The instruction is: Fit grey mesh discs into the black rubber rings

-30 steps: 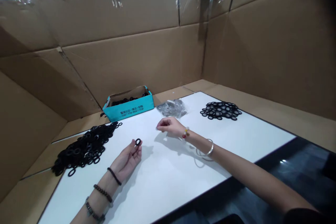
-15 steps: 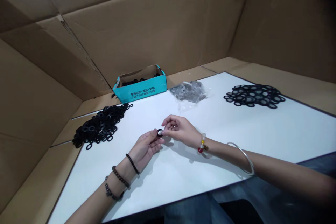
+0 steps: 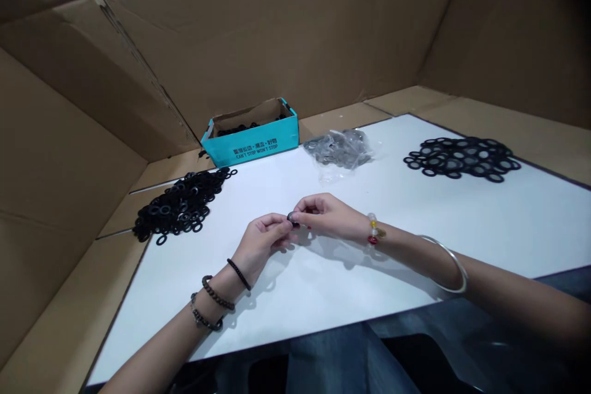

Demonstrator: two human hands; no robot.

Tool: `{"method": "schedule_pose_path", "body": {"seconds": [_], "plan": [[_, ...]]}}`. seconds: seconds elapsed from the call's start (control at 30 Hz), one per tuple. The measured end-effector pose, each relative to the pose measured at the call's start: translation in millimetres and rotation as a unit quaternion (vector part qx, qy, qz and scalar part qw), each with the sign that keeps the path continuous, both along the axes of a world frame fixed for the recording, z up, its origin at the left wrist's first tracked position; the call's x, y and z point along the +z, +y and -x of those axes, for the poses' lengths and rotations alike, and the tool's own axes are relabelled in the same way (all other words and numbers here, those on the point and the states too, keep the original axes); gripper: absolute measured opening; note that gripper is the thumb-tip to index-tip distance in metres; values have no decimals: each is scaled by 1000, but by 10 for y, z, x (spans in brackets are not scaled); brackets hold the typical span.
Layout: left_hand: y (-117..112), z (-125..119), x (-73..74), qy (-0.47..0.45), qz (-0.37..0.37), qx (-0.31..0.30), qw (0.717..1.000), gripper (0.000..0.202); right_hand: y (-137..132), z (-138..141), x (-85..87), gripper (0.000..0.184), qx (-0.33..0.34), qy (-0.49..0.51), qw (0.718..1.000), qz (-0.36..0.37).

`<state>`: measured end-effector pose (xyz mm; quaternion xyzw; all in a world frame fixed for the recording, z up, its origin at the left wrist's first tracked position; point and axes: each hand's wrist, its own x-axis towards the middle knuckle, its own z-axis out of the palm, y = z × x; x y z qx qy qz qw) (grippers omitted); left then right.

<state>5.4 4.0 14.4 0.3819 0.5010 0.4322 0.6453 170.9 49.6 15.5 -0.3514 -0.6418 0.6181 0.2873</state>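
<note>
Moved: both hands have closed in since the last view, now meeting over the middle of the white desk (image 3: 508,228).
Fingers: left hand (image 3: 261,240) and right hand (image 3: 327,215) pinch from either side, fingertips pressed together on the ring.
Ring: black rubber ring (image 3: 292,217), small, partly hidden by the fingertips, held just above the desk.
Progress: one ring in hand; a large heap of black rings (image 3: 178,206) lies left, a flatter spread of black rings (image 3: 462,158) right.
Rest: grey plastic bag of rings (image 3: 338,149) and a teal cardboard box (image 3: 252,151) sit at the back.
</note>
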Motion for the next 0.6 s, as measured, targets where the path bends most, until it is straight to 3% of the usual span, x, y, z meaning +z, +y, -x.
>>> {"method": "schedule_pose_path", "body": {"seconds": [0.13, 0.37, 0.6], "plan": [[-10, -3, 13, 27, -18, 8, 999, 30, -35, 3, 22, 24, 3, 7, 1000, -1], [-41, -57, 7, 63, -108, 78, 989, 23, -128, 6, 68, 16, -56, -46, 980, -183], [-57, -40, -29, 122, -186, 107, 969, 10, -152, -13, 96, 16, -64, -54, 968, -237]]}}
